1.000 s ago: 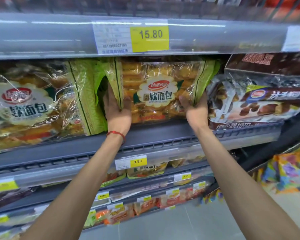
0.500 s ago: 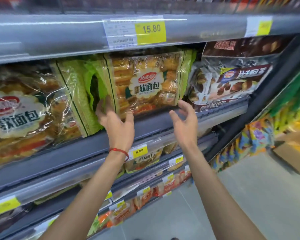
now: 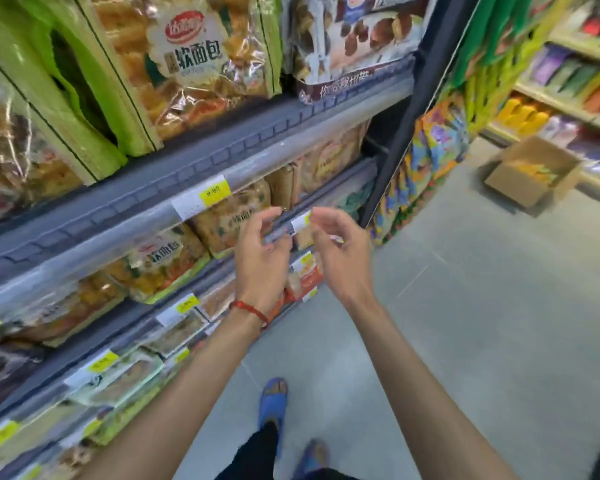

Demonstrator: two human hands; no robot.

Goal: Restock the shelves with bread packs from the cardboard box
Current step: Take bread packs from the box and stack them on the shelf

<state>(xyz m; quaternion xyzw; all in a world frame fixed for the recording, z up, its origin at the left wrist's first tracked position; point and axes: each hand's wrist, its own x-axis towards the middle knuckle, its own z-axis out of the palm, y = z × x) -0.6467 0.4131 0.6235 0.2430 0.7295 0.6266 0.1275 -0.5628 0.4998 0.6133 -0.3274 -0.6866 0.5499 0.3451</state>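
Head view: looks down an aisle, with the shelving on the left and the floor on the right.
Left hand (image 3: 262, 251): released and holding nothing. The fingers are loosely curled, and the hand is in the air in front of the middle shelves.
Right hand (image 3: 340, 251): released and holding nothing. The fingers are loosely curled and it is just beside the left hand, not touching it.
Bracelet (image 3: 250, 310): a red string around the left wrist.
Bread pack (image 3: 187, 53): a clear wrapper with green edges and a red-and-white label. It stands upright on the upper shelf, far left of both hands and well apart from them.
Neighbouring pack (image 3: 32, 109): the same kind, just left of the bread pack, with its green side gusset turned to the camera.
Chocolate pack (image 3: 354, 32): a dark wrapper on the same shelf, just right of the bread pack.
Shelf rail (image 3: 222, 157): a grey ribbed edge below these packs. It carries a yellow price label (image 3: 215, 192).
Lower packs (image 3: 160, 261): more bread packs on the shelves below, partly behind the hands.
Cardboard box (image 3: 530, 174): open and standing on the floor (image 3: 465, 306) at the far right, near the opposite shelving. Its contents are yellow-orange and blurred.
Sandals (image 3: 274, 396): blue, on the person's feet, on the near floor.
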